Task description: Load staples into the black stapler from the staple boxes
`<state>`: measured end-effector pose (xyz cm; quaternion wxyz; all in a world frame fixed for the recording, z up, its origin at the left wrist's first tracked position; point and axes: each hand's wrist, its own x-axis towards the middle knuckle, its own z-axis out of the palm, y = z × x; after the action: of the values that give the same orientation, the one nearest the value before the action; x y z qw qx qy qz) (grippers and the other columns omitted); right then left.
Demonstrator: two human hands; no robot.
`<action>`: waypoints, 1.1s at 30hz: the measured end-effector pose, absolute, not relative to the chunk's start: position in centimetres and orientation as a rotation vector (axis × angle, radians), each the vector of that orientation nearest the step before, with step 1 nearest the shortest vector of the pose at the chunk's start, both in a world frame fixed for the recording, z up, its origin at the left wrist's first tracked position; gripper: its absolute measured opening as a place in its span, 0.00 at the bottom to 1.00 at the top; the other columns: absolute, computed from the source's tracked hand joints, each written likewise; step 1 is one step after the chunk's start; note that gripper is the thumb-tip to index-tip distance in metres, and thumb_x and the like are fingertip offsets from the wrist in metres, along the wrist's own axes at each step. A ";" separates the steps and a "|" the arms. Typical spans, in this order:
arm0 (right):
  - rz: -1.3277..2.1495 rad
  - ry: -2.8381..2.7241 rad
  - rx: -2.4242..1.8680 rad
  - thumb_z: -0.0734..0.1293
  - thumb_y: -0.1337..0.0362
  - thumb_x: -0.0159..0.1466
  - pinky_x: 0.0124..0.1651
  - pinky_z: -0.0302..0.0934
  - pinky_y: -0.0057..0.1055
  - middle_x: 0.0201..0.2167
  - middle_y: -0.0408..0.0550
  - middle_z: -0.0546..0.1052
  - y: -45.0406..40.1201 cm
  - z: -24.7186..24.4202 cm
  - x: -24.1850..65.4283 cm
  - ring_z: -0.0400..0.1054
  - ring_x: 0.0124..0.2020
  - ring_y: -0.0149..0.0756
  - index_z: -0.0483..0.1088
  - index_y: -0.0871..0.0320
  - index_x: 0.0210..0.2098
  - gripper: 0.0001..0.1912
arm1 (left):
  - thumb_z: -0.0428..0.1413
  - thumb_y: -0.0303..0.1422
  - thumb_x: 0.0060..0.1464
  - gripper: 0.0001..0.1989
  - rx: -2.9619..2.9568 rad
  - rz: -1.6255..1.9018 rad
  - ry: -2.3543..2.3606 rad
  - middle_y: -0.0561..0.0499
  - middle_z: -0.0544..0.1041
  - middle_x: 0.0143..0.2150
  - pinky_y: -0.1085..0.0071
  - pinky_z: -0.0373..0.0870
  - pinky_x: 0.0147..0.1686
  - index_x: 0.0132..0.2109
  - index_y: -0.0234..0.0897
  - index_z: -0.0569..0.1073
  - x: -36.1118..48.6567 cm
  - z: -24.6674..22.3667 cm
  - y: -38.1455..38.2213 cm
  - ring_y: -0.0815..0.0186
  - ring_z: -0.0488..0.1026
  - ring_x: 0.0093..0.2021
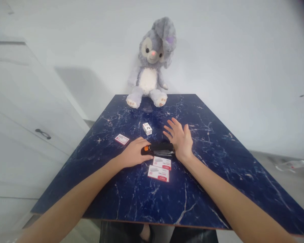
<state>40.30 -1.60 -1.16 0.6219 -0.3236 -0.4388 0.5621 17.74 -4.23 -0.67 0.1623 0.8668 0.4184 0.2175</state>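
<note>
A black stapler [159, 148] with an orange patch at its left end lies across the middle of the table. My left hand [135, 152] is closed around that left end, thumb on the near side and fingers on the far side. At the stapler's right end, my right hand [179, 139] is open, palm turned inward and fingers spread; its heel is close to the stapler, and I cannot tell whether it touches. Just nearer to me lie two red-and-white boxes, one box [162, 163] and a second box [158, 173], both printed with what looks like a staple strip.
A small white box [147, 128] stands beyond the stapler. To the left lies a red-edged white card or flat box [122, 139]. A grey plush rabbit [149, 79] sits at the back edge of the dark blue marbled table [142, 202]. White cabinets [27, 135] stand at the left.
</note>
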 end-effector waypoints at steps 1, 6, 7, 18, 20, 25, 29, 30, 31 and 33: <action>1.266 -1.048 -0.757 0.46 0.37 0.68 0.65 0.59 0.49 0.68 0.47 0.61 -1.8 -1.0 40.1 0.62 0.65 0.47 0.59 0.45 0.65 0.35 | 0.66 0.39 0.51 0.16 2.467 0.643 1.195 0.49 0.77 0.40 0.62 0.70 0.45 0.45 0.38 0.75 18.0 -0.8 -4.4 0.58 0.71 0.44; 1.127 -1.237 -0.897 0.37 0.38 0.68 0.63 0.61 0.50 0.70 0.48 0.59 -2.3 -0.8 39.8 0.61 0.65 0.47 0.50 0.45 0.70 0.39 | 0.66 0.40 0.52 0.15 2.473 0.672 1.153 0.49 0.76 0.39 0.62 0.70 0.44 0.44 0.38 0.75 18.8 -1.0 -4.6 0.58 0.70 0.44; 1.121 -1.250 -0.904 0.36 0.38 0.68 0.62 0.62 0.50 0.70 0.49 0.59 -2.3 -0.9 39.8 0.61 0.65 0.47 0.49 0.45 0.70 0.39 | 0.66 0.40 0.52 0.15 2.480 0.668 1.144 0.49 0.76 0.39 0.62 0.70 0.44 0.43 0.38 0.75 18.9 -1.0 -4.6 0.58 0.70 0.44; 1.132 -1.174 -0.816 0.40 0.37 0.69 0.64 0.59 0.50 0.68 0.50 0.61 -2.5 -0.8 39.1 0.60 0.66 0.47 0.54 0.46 0.68 0.38 | 0.64 0.41 0.54 0.16 2.505 0.642 1.151 0.49 0.77 0.40 0.62 0.70 0.44 0.45 0.39 0.74 18.8 -1.2 -4.7 0.58 0.71 0.44; 1.088 -1.200 -0.848 0.40 0.39 0.69 0.64 0.59 0.49 0.67 0.51 0.62 -2.2 -0.7 39.2 0.61 0.65 0.46 0.56 0.47 0.66 0.36 | 0.64 0.41 0.53 0.20 2.512 0.639 1.216 0.48 0.77 0.42 0.60 0.69 0.46 0.51 0.40 0.73 19.0 -1.3 -4.7 0.56 0.72 0.45; 0.729 -1.310 -1.041 0.54 0.46 0.71 0.59 0.62 0.42 0.54 0.50 0.73 -2.3 -0.6 40.0 0.68 0.55 0.42 0.67 0.51 0.53 0.22 | 0.61 0.50 0.54 0.36 2.580 0.664 1.587 0.43 0.77 0.42 0.52 0.67 0.50 0.64 0.38 0.65 18.3 -1.4 -3.9 0.50 0.72 0.46; 0.586 -1.552 -1.154 0.57 0.53 0.71 0.48 0.64 0.37 0.38 0.46 0.76 -3.4 -0.6 40.2 0.70 0.40 0.39 0.70 0.53 0.39 0.14 | 0.53 0.47 0.63 0.36 2.560 0.614 1.251 0.42 0.77 0.48 0.55 0.68 0.51 0.72 0.39 0.51 16.5 -1.1 -3.8 0.53 0.74 0.48; 0.577 -1.606 -1.157 0.56 0.54 0.72 0.46 0.64 0.36 0.36 0.46 0.76 -3.6 -0.6 40.2 0.70 0.38 0.39 0.70 0.54 0.37 0.15 | 0.51 0.44 0.65 0.35 2.528 0.627 1.156 0.44 0.77 0.50 0.56 0.68 0.53 0.72 0.41 0.49 16.2 -1.0 -3.9 0.55 0.74 0.50; 0.573 -1.646 -1.153 0.55 0.55 0.72 0.45 0.63 0.35 0.35 0.46 0.76 -3.7 -0.6 40.1 0.70 0.37 0.39 0.70 0.54 0.35 0.16 | 0.49 0.42 0.66 0.33 2.505 0.644 1.091 0.45 0.78 0.51 0.57 0.67 0.55 0.73 0.43 0.48 16.0 -0.8 -4.0 0.56 0.73 0.51; 0.565 -1.690 -1.145 0.55 0.56 0.72 0.44 0.63 0.35 0.34 0.46 0.76 -3.7 -0.7 40.0 0.70 0.37 0.39 0.69 0.54 0.34 0.17 | 0.48 0.38 0.67 0.28 2.525 0.682 1.093 0.48 0.79 0.51 0.56 0.64 0.58 0.71 0.44 0.53 15.9 -0.5 -4.0 0.57 0.72 0.54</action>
<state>40.02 -3.69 -0.70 0.4900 -0.4712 -0.6956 0.2324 15.88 -4.05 -0.52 0.1526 0.8803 0.3811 0.2379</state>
